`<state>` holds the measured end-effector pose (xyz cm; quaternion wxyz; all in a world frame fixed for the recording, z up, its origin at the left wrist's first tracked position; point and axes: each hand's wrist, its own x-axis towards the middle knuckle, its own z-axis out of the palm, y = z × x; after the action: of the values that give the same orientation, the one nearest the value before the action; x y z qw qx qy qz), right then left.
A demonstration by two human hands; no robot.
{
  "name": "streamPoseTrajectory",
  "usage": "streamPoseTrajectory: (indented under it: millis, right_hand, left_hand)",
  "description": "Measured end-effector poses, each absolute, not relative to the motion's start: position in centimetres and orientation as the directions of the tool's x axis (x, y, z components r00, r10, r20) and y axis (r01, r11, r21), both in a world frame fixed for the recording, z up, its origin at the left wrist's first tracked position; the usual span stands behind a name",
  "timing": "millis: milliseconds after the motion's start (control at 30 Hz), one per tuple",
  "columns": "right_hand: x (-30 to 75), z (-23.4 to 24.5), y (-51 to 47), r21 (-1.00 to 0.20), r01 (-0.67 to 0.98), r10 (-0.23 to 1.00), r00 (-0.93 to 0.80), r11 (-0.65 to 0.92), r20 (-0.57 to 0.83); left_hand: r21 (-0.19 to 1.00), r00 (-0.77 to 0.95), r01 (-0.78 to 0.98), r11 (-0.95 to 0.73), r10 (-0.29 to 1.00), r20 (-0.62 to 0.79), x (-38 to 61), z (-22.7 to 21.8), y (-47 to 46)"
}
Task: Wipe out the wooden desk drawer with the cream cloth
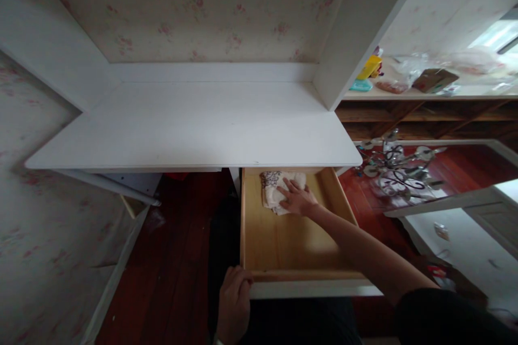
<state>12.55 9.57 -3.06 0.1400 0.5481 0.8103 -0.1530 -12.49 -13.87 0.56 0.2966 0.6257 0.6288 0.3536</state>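
Observation:
A wooden drawer [283,245] with a white front stands pulled out beneath the white desk. Toward its back left lies a folded whitish cloth [270,198] with a dark pattern at one end. My right hand [298,199] rests flat on this cloth, fingers spread and pointing left. At the drawer's front left corner, my left hand [234,302] has its fingers curled over the edge. Its fingertips are partly hidden behind the rim.
The white desktop [210,124] overhangs the drawer. A chandelier [400,167] lies on the red wooden floor [174,259] to the right. Bags and a box [435,80] sit on a shelf unit behind it. White furniture [457,232] stands at lower right.

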Motion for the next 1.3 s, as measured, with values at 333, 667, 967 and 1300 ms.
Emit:
streamPoseTrajectory:
  millis: [333,667,967,1300]
  right_hand:
    - [22.1,-2.4,2.7,-0.197,0.926,0.829,-0.377,0.322,-0.414]
    - [22.1,-0.6,-3.1,-0.388,0.851,0.700,-0.516,0.354,-0.493]
    - [13.1,-2.4,-0.2,-0.350,0.651,0.523,-0.754,0.674,-0.397]
    - [11.7,-3.6,2.7,-0.196,0.457,0.420,-0.884,0.867,-0.204]
  left_hand:
    - [0.842,-0.038,0.535,-0.071,0.993,0.107,-12.3,0.6,-13.8]
    - [0.870,-0.051,0.485,-0.089,0.990,0.130,-12.2,-0.2,-13.9]
    - [0.848,-0.069,0.517,-0.117,0.982,0.177,-12.2,0.0,-13.6]
    - [0.860,-0.111,0.501,-0.100,0.978,0.178,-12.0,-0.4,-13.4]
